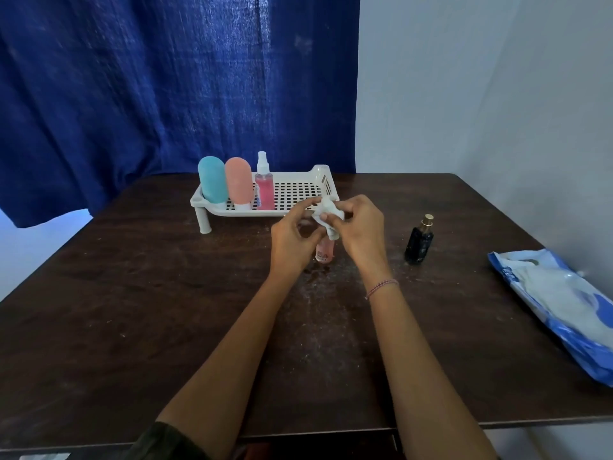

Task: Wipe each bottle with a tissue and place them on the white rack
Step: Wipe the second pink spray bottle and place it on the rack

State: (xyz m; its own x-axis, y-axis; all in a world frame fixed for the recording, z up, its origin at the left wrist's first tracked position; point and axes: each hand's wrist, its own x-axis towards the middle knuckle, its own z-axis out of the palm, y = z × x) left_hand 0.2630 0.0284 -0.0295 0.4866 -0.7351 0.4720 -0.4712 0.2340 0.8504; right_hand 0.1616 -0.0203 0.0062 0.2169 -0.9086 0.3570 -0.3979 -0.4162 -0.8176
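The left grip [292, 242] is curled round the small pink bottle [323, 252], though how its fingers close is partly hidden. The right grip [358, 227] pinches a crumpled white tissue [326, 216] against the bottle's upper part, covering its top. Just behind the hands stands the white rack [300, 194], with a teal bottle [212, 179], a salmon bottle [238, 182] and a pink spray bottle [264, 185] at its left end. To the right on the dark surface [166, 293] stands a black bottle [419, 242], and further right lies a blue tissue pack [557, 303]. The held bottle's long axis runs roughly vertical, base down, near the surface.
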